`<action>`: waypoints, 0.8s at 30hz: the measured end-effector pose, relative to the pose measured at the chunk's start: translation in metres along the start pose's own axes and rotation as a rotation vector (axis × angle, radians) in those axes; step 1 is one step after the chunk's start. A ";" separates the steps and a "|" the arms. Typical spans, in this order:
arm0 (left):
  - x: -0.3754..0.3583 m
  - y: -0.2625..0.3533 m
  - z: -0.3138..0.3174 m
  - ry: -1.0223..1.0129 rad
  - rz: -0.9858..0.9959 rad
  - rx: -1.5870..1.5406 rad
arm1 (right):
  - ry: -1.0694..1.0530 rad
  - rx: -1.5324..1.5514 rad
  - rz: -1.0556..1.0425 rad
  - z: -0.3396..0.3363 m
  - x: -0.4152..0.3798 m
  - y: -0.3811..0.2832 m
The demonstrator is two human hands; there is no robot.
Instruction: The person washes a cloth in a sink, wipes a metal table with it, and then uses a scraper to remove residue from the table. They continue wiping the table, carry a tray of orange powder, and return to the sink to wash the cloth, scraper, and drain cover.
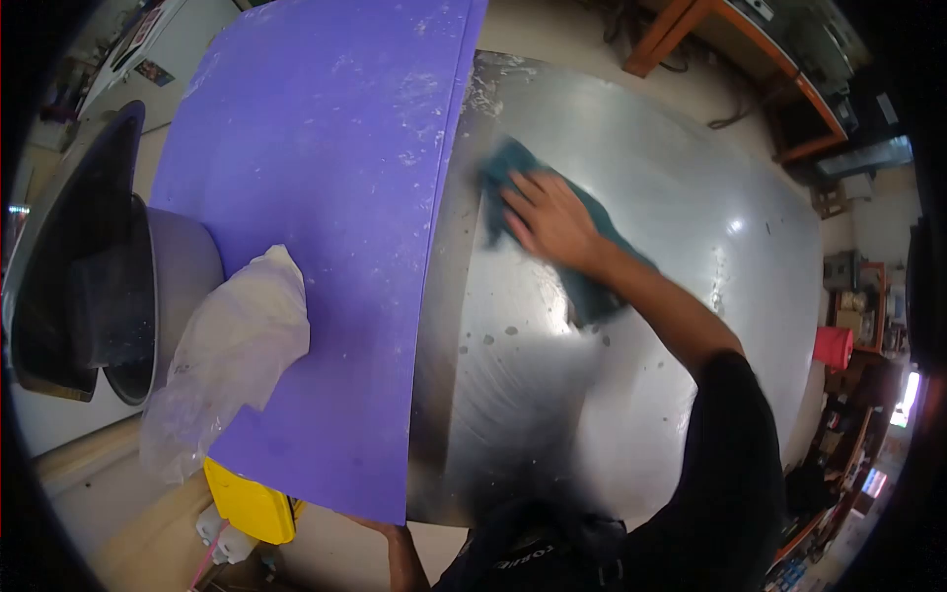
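Note:
On the shiny metal tabletop (631, 395), my right hand (557, 222) presses down on a dark teal cloth (592, 286), its fingers bent over the folds. Part of the cloth is blurred. A large purple sheet (335, 187) with whitish smears covers the left side and overlaps the metal. At the sheet's near edge is my left hand (373, 525), which grips it from below with its fingers mostly hidden. Lying on the sheet's left part is a crumpled whitish plastic bag (247, 321). Wet spots and streaks mark the metal beside the cloth.
A grey bin (187, 286) with a dark opening stands left of the sheet. Below the sheet's near left corner sits a yellow container (252, 501). An orange-framed table (681, 35) stands beyond the metal top, and a red object (834, 347) is at the right.

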State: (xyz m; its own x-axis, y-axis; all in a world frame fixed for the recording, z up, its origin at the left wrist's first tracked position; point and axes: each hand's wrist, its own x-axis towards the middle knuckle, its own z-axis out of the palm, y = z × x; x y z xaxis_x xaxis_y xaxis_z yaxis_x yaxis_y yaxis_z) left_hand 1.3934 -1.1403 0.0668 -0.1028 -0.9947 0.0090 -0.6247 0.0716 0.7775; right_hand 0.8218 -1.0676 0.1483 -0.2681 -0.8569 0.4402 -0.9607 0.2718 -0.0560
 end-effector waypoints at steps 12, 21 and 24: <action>-0.001 0.010 -0.004 -0.159 0.004 0.080 | 0.017 -0.170 0.381 0.066 0.110 0.056; 0.019 0.056 0.013 -0.326 0.094 1.437 | 0.139 -0.198 0.629 0.084 0.139 0.071; 0.018 0.036 0.017 -0.075 0.081 0.568 | -0.176 0.142 0.450 0.054 0.127 -0.012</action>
State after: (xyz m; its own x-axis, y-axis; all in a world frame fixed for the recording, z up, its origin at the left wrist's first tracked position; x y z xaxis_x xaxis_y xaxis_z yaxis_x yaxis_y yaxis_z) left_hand 1.3560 -1.1541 0.0841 -0.2093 -0.9778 -0.0064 -0.9281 0.1966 0.3162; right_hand 0.7955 -1.2034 0.1570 -0.6544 -0.7326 0.1872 -0.7441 0.5798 -0.3319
